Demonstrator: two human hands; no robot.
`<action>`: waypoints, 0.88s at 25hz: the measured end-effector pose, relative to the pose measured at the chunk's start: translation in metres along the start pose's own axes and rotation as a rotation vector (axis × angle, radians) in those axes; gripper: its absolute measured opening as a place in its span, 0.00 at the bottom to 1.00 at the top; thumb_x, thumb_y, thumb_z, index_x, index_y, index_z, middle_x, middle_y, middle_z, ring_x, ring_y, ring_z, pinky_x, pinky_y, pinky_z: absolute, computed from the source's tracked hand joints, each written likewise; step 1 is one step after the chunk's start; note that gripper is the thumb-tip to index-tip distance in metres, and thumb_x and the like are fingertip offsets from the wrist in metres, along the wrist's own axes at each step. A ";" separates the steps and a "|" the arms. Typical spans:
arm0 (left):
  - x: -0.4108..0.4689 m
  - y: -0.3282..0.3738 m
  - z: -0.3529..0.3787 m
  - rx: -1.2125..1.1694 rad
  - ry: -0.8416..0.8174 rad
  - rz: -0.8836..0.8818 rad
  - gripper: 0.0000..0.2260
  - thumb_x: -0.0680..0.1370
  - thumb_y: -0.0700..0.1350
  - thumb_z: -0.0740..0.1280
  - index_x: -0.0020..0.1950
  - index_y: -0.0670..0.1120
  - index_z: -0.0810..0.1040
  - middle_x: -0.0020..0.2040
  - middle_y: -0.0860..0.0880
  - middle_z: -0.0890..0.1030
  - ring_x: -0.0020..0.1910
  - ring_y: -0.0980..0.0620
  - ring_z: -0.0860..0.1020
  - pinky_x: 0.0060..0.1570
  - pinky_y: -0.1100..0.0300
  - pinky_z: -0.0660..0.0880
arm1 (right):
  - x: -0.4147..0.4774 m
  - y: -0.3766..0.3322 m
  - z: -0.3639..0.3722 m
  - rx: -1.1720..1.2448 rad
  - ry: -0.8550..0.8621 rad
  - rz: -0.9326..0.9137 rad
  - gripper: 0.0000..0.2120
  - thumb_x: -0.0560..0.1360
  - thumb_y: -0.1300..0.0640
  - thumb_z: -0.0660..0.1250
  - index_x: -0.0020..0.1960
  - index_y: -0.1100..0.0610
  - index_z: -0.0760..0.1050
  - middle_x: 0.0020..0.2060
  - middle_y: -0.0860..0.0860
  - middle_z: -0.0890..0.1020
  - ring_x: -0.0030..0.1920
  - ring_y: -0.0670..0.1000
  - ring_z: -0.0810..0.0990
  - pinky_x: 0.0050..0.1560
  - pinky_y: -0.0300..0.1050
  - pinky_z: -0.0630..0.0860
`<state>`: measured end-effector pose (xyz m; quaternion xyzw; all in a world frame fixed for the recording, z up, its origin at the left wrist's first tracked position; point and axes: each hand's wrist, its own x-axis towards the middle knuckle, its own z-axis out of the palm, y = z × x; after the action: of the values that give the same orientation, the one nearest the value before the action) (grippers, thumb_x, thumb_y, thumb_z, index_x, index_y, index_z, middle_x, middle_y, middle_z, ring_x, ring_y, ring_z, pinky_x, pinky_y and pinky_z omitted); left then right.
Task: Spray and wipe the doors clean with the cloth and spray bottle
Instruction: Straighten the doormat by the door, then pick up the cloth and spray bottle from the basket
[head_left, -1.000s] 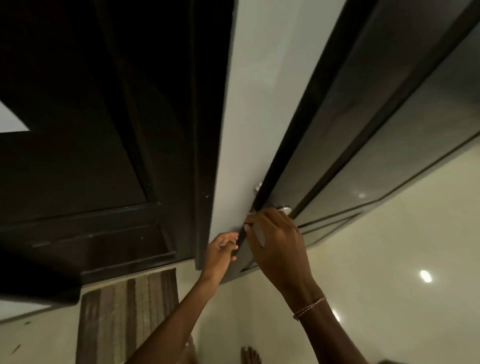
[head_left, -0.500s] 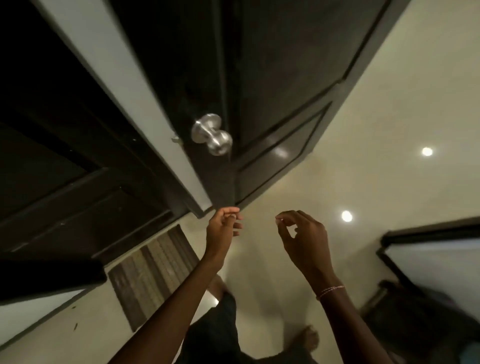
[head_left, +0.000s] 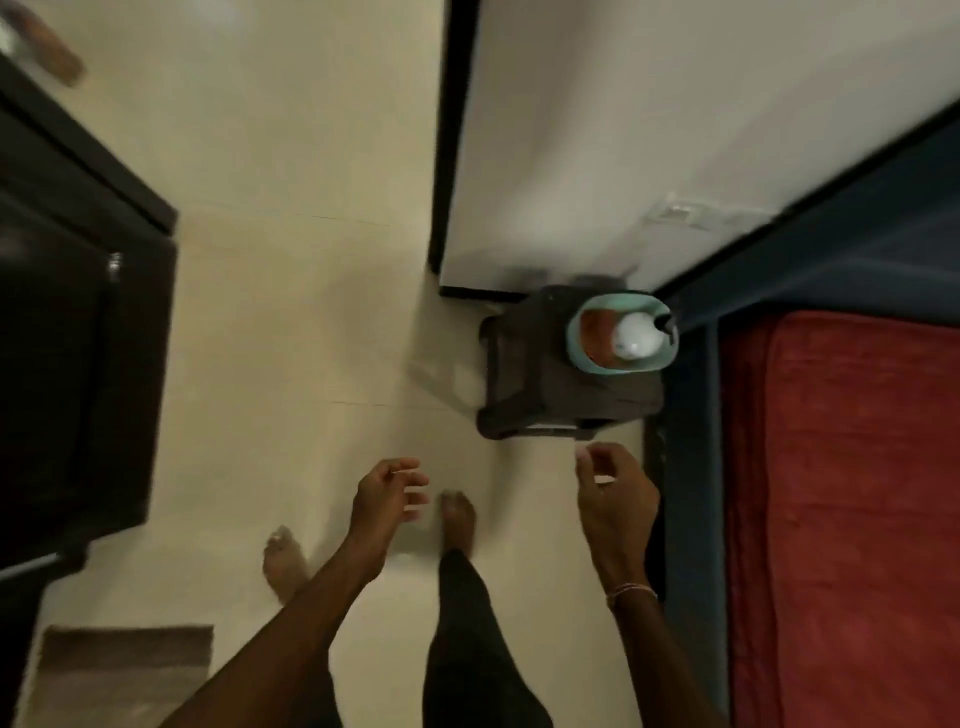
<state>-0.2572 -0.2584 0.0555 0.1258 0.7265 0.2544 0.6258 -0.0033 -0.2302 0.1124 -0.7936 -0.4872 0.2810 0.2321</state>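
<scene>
well, left hand (head_left: 387, 493) and right hand (head_left: 615, 499) hang loosely curled, empty; a hasty grab could tip the tub (head_left: 574, 345) off its stool (head_left: 540, 400).

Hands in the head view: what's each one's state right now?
Left hand: open, loosely curled, holding nothing.
Right hand: open, loosely curled, holding nothing.

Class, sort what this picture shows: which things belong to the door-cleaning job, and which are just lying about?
For the job: white spray bottle and orange-brown cloth, both in the teal tub; dark door at left; left hand and right hand, both empty.
Lying about: dark stool under the tub; red bedspread; striped mat.
</scene>
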 end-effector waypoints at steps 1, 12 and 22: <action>0.014 0.006 0.036 0.066 -0.043 0.009 0.11 0.86 0.39 0.59 0.58 0.48 0.81 0.53 0.43 0.86 0.49 0.42 0.85 0.46 0.51 0.82 | 0.021 0.022 -0.014 0.046 0.071 0.077 0.02 0.80 0.57 0.73 0.52 0.55 0.82 0.43 0.46 0.84 0.44 0.48 0.83 0.47 0.41 0.80; 0.210 0.131 0.318 0.968 -0.063 0.969 0.10 0.83 0.39 0.66 0.63 0.41 0.82 0.59 0.42 0.84 0.55 0.45 0.82 0.58 0.53 0.78 | 0.294 0.143 0.008 0.243 0.113 0.032 0.30 0.75 0.50 0.79 0.72 0.50 0.71 0.67 0.50 0.78 0.60 0.47 0.80 0.55 0.38 0.80; 0.290 0.122 0.415 1.799 0.093 0.990 0.14 0.84 0.43 0.67 0.68 0.39 0.74 0.63 0.40 0.79 0.62 0.43 0.80 0.53 0.54 0.78 | 0.355 0.185 0.077 0.209 0.231 -0.072 0.30 0.78 0.40 0.67 0.73 0.57 0.74 0.66 0.54 0.80 0.65 0.47 0.77 0.66 0.53 0.79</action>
<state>0.0765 0.0774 -0.1613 0.8237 0.5383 -0.1501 0.0963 0.1940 0.0210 -0.1407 -0.7742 -0.4537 0.2286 0.3776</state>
